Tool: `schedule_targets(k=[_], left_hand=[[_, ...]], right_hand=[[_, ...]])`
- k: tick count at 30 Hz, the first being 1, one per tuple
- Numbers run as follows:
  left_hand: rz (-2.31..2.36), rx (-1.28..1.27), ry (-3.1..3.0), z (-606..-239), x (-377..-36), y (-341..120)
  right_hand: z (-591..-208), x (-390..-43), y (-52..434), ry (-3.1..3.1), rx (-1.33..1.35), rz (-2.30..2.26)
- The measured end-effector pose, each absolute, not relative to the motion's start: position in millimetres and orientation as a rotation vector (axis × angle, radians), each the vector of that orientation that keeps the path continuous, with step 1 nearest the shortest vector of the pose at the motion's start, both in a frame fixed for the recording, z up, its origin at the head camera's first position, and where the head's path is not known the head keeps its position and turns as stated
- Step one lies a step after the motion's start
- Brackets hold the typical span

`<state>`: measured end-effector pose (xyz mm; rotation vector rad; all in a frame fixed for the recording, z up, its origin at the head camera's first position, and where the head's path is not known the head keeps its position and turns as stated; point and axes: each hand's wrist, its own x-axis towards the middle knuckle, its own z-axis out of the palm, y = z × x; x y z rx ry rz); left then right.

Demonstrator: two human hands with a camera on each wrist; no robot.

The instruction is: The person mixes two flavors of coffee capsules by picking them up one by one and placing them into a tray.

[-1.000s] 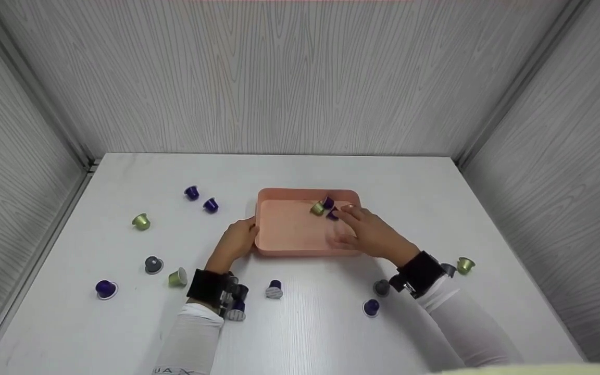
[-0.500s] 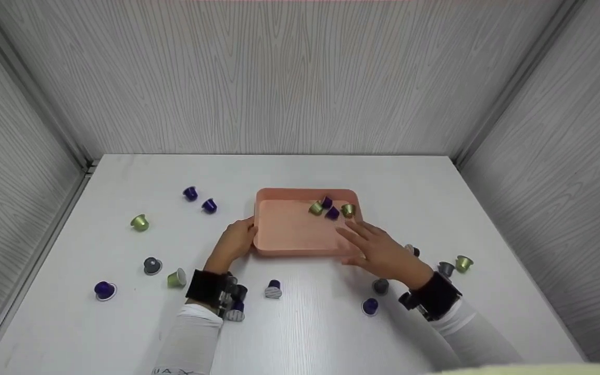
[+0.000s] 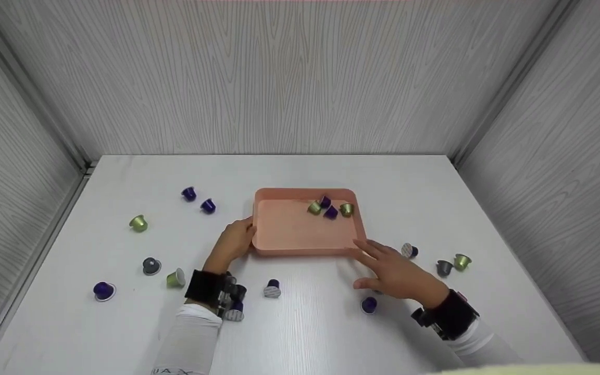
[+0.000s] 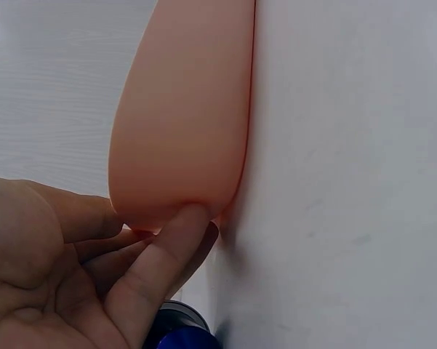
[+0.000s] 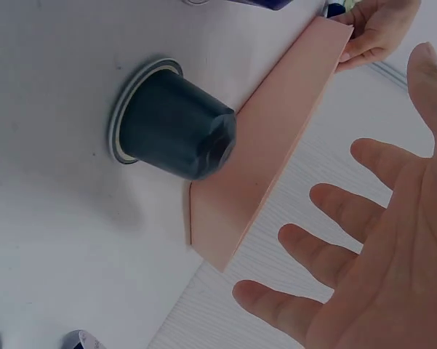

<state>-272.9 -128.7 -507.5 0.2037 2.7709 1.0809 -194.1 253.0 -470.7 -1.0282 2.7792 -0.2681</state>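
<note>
A white desk [image 3: 310, 323] sits boxed in by pale wood-grain walls. Near its front edge the right hand [image 3: 396, 273] hangs flat with fingers spread, gripping nothing, just off the pink tray's [image 3: 289, 232] near right corner. Directly under the palm stands a dark grey capsule [image 5: 176, 131], upside down on its rim and close to the tray wall; a purple capsule [image 3: 369, 305] lies just beside the wrist. The left hand [image 3: 235, 242] pinches the tray's left edge, fingers curled under the rim [image 4: 176, 218]. Four capsules [image 3: 330, 208] cluster at the tray's far right corner.

Judged from here, the spread fingers could knock the grey capsule over so that it rolls toward the desk's front edge, and a tug from the left hand could slide the loose capsules about in the shallow tray.
</note>
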Motion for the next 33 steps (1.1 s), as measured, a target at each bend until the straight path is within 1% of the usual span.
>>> schedule_targets(k=[7,12,25,33], left_hand=[[1.076,0.270,2.792,-508.8,-271.2,-129.9],[1.076,0.275,2.805,-509.6,-272.3,-130.7],[1.084,0.259,2.795,-508.7,-272.6,-128.9],[1.080,0.255,2.787,-510.5,-272.9,-130.1]], right_hand=[[-472.1,-182.7,260.8,2.755,-1.068,-0.274],[-472.5,-177.1,264.6,2.730,-1.035,-0.294],[-481.5,-173.7,273.7,2.675,-0.997,-0.247],[-486.3,-171.2,277.5,2.699,-1.120,-0.268]])
